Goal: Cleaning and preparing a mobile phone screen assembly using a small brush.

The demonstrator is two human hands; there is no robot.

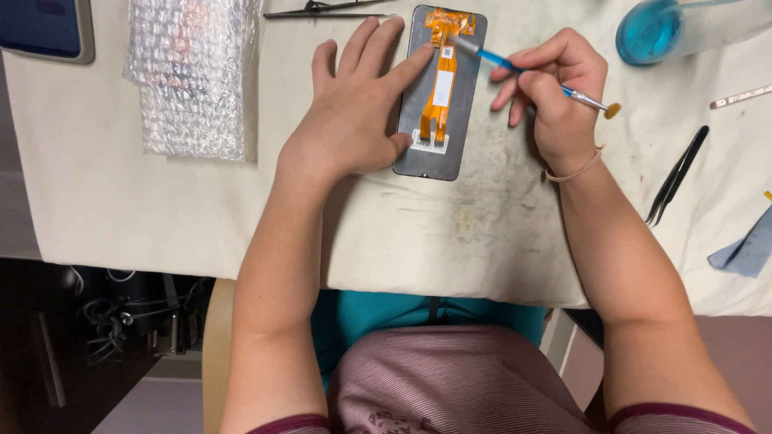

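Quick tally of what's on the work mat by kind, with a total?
Phone screen panel: 1
Blue-handled brush: 1
Black tweezers: 2
Bubble wrap: 1
Blue-liquid bottle: 1
Total: 6

Pale, smudged surface (482, 233), dark phone screen panel (426, 153) with orange flex cable lying flat near its far edge, bubble-wrap pouch (193, 76) to the left, black tweezers (677, 175) at right, blue-tinted clear container (667, 28) far right, grey cloth scrap (746, 251) at right edge.
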